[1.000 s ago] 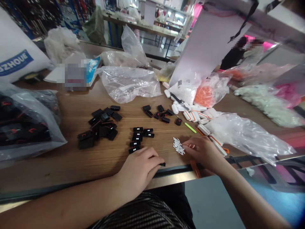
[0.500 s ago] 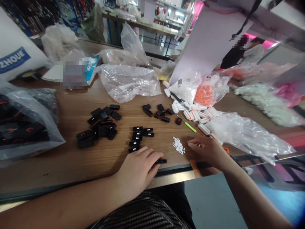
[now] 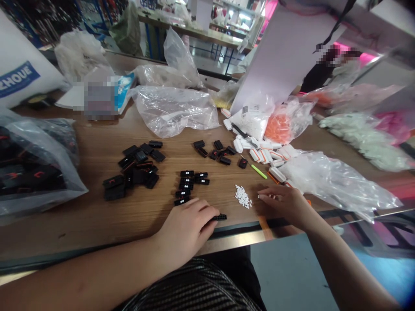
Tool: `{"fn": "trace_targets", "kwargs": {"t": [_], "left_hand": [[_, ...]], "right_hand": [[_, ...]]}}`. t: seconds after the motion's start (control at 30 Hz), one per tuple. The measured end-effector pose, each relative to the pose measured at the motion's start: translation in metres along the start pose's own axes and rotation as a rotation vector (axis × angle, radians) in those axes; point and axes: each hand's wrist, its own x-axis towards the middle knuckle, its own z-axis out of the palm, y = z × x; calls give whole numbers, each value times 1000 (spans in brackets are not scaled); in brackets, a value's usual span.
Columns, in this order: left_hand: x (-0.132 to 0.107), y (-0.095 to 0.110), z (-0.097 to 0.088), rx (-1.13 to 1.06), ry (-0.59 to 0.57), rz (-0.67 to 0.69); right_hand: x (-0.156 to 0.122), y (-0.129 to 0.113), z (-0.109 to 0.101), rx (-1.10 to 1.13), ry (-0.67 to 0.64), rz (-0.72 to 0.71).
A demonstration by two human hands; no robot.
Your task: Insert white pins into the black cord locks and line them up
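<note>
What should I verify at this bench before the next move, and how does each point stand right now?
1. Left hand on the small black connector: ok, the fingertips reach it.
2. Firm grip on that connector: cannot tell, the fingers partly hide it.
3. Right hand apart from the heap of white pieces: ok, a gap shows between them.
4. Right hand empty: cannot tell, the fingers curl inward.
5. Connector well away from the table edge: not ok, it lies close to the edge.
</note>
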Motion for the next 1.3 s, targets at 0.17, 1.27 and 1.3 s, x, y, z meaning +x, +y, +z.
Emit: {"fn": "trace_targets", "kwargs": {"t": [0.17,1.27,1.3], "left_hand": [[-1,-1,2,-7,20,2],[2,3,-3,-1,-50,-53],[1,3,-3,2,-50,-53]], "right_hand": [[-2,-1,4,-63,36,-101],[-23,-115,32,108,-111,-514],[-23,-115,31,111,-112,-513]]}}
